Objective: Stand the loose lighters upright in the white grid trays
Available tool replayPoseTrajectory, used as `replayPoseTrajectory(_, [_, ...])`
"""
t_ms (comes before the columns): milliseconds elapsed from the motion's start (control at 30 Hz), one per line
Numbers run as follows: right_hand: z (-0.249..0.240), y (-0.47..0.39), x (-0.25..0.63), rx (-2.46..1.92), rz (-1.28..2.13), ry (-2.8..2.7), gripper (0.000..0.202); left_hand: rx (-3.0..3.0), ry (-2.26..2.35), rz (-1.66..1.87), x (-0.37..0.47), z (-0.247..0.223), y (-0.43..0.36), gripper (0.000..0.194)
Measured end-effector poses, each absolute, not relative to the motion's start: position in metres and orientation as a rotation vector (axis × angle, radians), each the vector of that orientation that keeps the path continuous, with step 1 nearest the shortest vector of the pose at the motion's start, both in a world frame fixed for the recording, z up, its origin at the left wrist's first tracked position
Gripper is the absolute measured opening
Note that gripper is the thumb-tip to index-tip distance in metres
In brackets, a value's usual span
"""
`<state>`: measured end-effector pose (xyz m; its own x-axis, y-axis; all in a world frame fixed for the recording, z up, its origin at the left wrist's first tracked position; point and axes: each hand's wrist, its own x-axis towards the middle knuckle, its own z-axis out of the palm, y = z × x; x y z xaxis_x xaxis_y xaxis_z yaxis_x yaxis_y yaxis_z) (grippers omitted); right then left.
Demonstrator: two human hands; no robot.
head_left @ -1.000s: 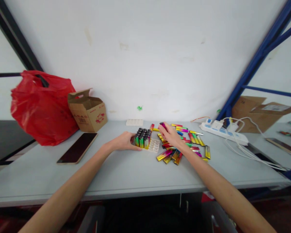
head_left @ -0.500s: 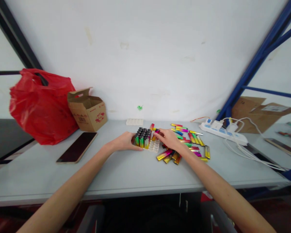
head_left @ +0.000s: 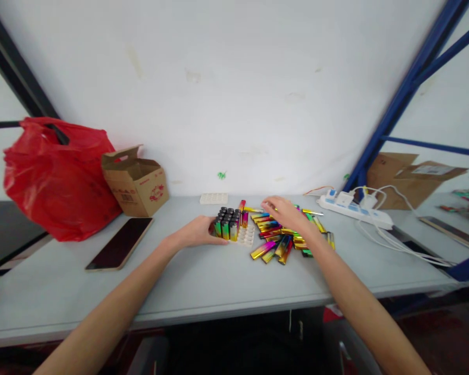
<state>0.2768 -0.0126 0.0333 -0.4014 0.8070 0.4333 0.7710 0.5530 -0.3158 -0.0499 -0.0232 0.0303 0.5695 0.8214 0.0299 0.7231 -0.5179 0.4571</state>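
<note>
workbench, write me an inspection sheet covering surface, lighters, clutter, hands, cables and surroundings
Surface: grey tabletop, no spill seen
Job's things: upright lighters, black-topped, in a white tray with unfilled holes at its right; loose lighters heaped farther right; second tray near the wall
Clutter: phone, red bag and open cardboard box on the left
Hands: left hand grips the upright lighters' left side; right hand over the heap, nothing clearly visible in it
Cables: power strip at right, white cables trailing from it
Surroundings: white wall behind, blue frame at right
</note>
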Motion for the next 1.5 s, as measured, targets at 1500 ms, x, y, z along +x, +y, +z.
replayPoseTrajectory(1500, [0.022,-0.018,0.226,-1.171,0.487,-1.543,0.058,2.351,1.205,0.377,-0.051,0.027,-0.023,0.066])
